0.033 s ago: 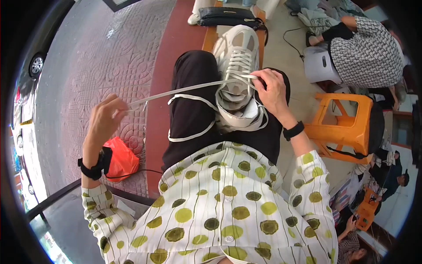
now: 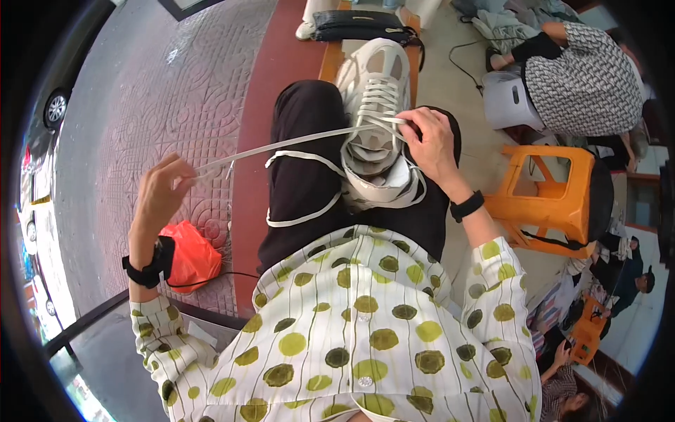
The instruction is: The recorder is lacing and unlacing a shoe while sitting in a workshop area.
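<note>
A white and beige sneaker lies between my knees, toe pointing away and its opening toward me. Criss-crossed lace runs up its front. Out at the left, my left hand pinches a flat white shoelace, drawn in a straight line from the sneaker's upper eyelets. My right hand is closed on lace close against the shoe's right side, fingertips by the top eyelets. Another length of lace loops loosely over my left thigh in black trousers.
Behind the sneaker a black bag rests on a wooden bench. At right stand an orange stool and a grey stool with a seated person. A red plastic bag lies low left, near a parked car.
My left hand has shifted slightly left, still holding the taut lace, its fingers a little more extended. My right hand stays beside the shoe. The whole view has shifted slightly.
</note>
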A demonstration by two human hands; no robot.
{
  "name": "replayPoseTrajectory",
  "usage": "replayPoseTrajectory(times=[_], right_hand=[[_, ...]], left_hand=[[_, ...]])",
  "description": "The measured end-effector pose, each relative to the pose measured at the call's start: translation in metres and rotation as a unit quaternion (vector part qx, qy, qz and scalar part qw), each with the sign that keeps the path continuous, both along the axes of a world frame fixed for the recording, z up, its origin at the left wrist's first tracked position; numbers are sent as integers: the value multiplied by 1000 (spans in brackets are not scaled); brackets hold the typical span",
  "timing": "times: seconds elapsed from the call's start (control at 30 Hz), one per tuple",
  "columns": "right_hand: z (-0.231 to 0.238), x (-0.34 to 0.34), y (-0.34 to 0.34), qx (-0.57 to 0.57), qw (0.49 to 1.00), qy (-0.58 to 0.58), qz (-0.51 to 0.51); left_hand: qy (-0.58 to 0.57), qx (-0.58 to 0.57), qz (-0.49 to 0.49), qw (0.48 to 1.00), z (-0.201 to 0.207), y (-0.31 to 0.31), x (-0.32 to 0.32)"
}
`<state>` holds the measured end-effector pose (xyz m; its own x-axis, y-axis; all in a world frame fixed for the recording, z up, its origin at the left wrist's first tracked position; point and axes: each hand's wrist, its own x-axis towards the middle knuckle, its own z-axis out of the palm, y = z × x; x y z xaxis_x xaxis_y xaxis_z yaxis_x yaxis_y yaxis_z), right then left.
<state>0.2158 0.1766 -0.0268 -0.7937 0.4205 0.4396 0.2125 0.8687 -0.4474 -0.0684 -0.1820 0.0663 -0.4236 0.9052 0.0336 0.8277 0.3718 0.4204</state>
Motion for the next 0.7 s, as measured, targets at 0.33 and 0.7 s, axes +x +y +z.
replayPoseTrajectory(times=[0.33, 0.7], right_hand=[[5, 2, -2, -9, 1000, -8, 5], [-13, 2, -5, 28, 998, 59, -8]], left_hand=[[30, -78, 22, 996, -30, 28, 3], [-27, 102, -186, 977, -21, 214, 91]])
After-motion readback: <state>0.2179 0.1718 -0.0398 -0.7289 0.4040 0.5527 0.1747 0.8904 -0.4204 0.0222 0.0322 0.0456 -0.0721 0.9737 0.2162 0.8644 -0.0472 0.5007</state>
